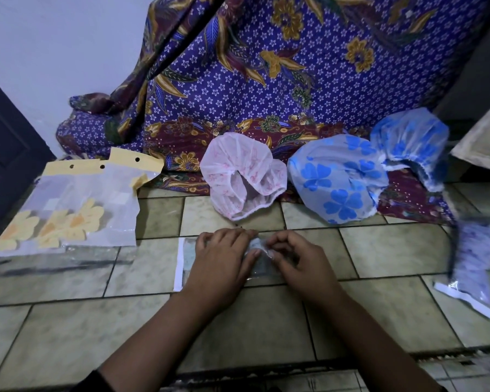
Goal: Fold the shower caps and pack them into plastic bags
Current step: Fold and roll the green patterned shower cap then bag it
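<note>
- Both hands meet on a clear plastic bag (186, 260) lying flat on the tiled floor (379, 250), mid-way across it; the left hand (224, 258) presses down on the bag, and the right hand (297, 257) pinches crinkly film at its mouth.
- The bag seems to hold a folded pale cap, though the hands hide most of it.
- Behind them, toward the far edge, lie a puffy pink shower cap (242, 176) and two blue flowered shower caps (337, 179), gathered at their elastic rims, partly on a purple batik cloth (266, 80).
- Glossy empty bags with yellow headers (77, 202) are stacked at the left edge; a filled bag (475, 264) lies at the right edge.
</note>
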